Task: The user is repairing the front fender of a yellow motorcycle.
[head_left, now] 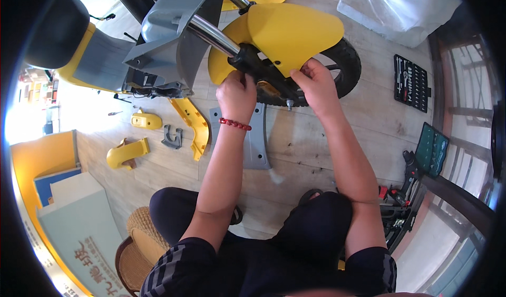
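A yellow front fender (295,31) sits over the black front wheel (349,67) of a partly stripped scooter. My right hand (319,89) is closed at the fender's lower right edge, thumb and fingers pinching the rim. My left hand (235,92), with a red bead bracelet (235,123) on its wrist, is curled beside the lower fork leg (245,59), left of a dark hole in the fender. Its fingertips are hidden, so what they hold does not show. An axle bolt (289,104) sticks out at the wheel hub between my hands.
Yellow body panels (192,125) and a grey panel (257,149) lie on the floor below the scooter. An open socket set (411,83), a green tool pouch (432,148) and a power driver (408,173) are at right. A wicker stool (147,239) stands lower left.
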A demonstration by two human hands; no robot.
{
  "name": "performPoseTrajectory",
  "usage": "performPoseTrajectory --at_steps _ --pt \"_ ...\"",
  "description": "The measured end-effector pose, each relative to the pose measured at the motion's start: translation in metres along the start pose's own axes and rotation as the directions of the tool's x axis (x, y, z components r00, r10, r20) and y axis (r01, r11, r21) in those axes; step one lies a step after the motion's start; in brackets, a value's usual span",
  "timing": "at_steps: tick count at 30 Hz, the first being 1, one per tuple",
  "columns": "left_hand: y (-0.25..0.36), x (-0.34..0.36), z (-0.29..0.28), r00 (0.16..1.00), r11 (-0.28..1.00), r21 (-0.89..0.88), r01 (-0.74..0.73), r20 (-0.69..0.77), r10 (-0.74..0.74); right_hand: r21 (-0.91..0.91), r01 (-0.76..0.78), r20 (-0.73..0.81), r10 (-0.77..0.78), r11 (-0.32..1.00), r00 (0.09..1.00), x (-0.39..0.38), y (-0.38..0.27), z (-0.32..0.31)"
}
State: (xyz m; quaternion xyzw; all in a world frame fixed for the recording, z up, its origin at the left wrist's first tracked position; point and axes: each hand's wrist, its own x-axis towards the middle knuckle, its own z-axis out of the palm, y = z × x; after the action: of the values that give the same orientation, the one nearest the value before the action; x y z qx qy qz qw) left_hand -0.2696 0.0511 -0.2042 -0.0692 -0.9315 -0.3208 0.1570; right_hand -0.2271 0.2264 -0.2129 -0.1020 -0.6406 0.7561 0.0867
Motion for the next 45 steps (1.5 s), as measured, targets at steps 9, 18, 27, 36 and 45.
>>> performPoseTrajectory --at_steps 9,18,27,36,45 --pt "-0.002 0.004 -0.005 0.694 0.270 -0.668 0.693 0.519 -0.498 -0.025 0.012 0.009 -0.012 1.000 1.000 -0.001 -0.003 0.001" --pt "0.002 0.003 -0.007 0.836 0.682 -0.482 0.549 0.323 -0.444 -0.025 0.010 -0.002 -0.010 1.000 1.000 0.001 -0.002 0.001" --pt "0.001 0.003 -0.002 0.984 0.979 -0.104 0.173 0.060 -0.167 -0.039 -0.035 0.007 0.036 0.999 0.999 -0.001 -0.007 0.001" --pt "-0.007 0.008 0.001 0.557 -0.185 -0.670 0.719 0.714 -0.424 -0.055 -0.006 0.015 0.006 0.998 1.000 0.000 -0.004 0.000" --pt "-0.003 -0.002 -0.003 0.932 0.894 -0.278 0.350 0.203 -0.302 -0.096 -0.002 0.025 0.004 0.995 1.000 0.000 -0.002 -0.003"
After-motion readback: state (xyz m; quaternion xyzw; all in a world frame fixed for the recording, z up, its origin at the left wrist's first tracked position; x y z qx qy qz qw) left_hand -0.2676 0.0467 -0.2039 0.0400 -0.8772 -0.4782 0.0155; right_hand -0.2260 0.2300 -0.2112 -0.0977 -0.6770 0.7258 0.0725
